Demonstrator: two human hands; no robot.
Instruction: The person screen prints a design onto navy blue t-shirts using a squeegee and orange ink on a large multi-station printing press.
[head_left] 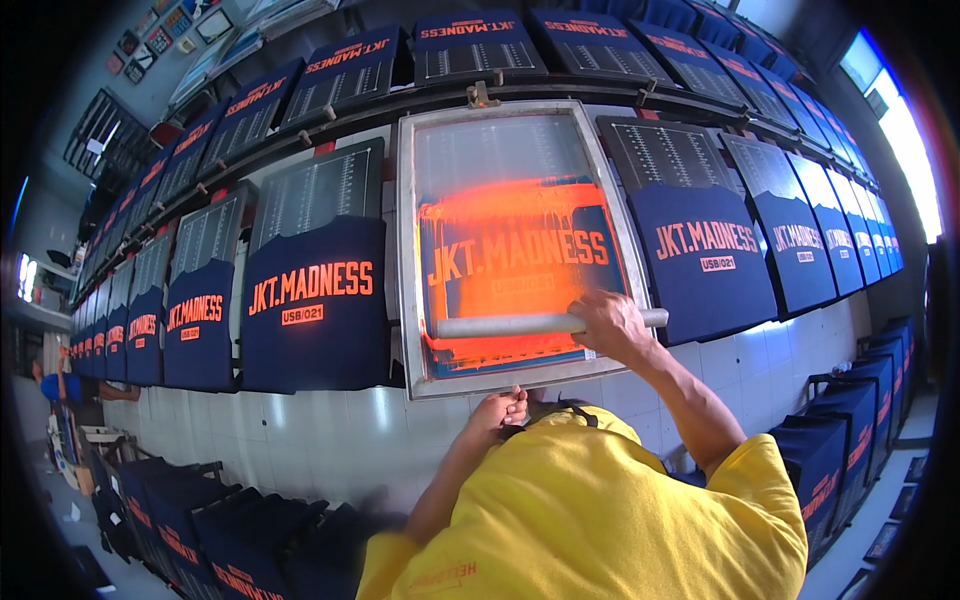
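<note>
My right hand (pixel 612 325) is wrapped round the right part of a long pale squeegee (pixel 500 326), which lies crosswise over the lower part of a printing screen. The screen's metal frame (pixel 408 250) rests on a board carrying a dark navy shirt. Bright orange ink (pixel 500 197) smears the mesh above and below the squeegee, and orange lettering shows through it. My left hand (pixel 498 412) is closed, its fingers curled, by the near edge of the frame. Whether something is inside those fingers is hidden.
Navy shirts with orange print lie on slanted boards to the left (pixel 315 300) and right (pixel 700 255) of the screen. A further row of boards (pixel 480 50) stands behind a rail. More navy shirts (pixel 190 520) hang behind me. Another person (pixel 85 388) is at the far left.
</note>
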